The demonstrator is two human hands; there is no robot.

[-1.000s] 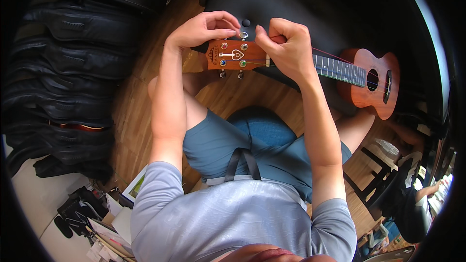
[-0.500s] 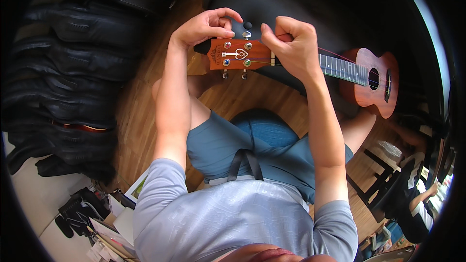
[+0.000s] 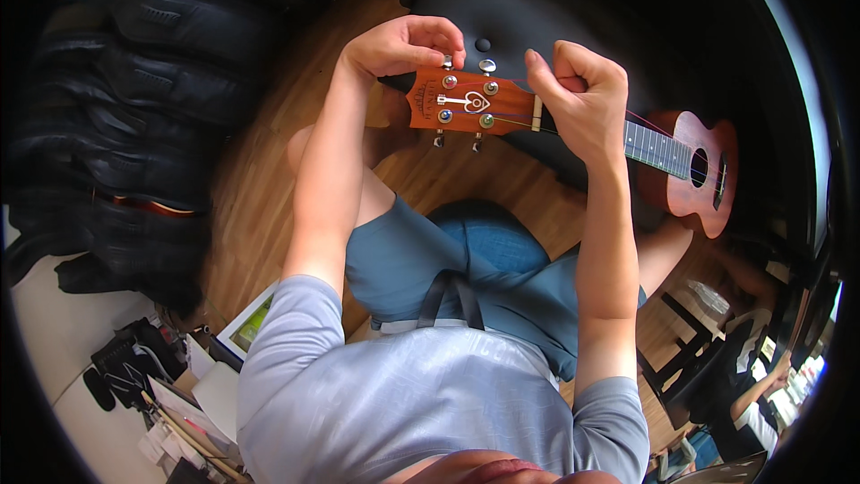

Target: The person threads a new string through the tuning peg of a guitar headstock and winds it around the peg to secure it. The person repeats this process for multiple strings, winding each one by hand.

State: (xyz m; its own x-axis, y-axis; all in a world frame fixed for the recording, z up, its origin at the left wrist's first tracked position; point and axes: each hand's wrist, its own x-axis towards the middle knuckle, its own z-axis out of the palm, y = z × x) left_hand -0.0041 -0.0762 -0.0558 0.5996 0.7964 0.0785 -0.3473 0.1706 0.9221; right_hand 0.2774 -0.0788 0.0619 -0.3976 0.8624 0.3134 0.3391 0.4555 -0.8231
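A brown ukulele (image 3: 685, 202) lies across in front of me, its headstock (image 3: 425, 100) to the left and its body to the right. At the headstock's far edge my left hand (image 3: 403, 45) has thumb and fingers closed on a tuning peg (image 3: 448, 61). My right hand (image 3: 587, 99) is curled into a fist over the neck by the nut (image 3: 537, 112), thumb raised. A thin red string (image 3: 651, 124) runs from the headstock to this fist and on towards the body; the fist appears to grip it, though the fingers partly hide the hold.
Beyond the ukulele stands a black padded seat (image 3: 537, 13). Several black instrument cases (image 3: 116, 125) line the left side. Papers (image 3: 215, 394) and a framed green-and-white item (image 3: 251, 327) lie at lower left. Another person (image 3: 748, 394) is at lower right, near a dark-framed chair (image 3: 676, 350).
My left hand's fingers have come down onto the tuning peg from above it. Both hands and the headstock appear farther right in the view.
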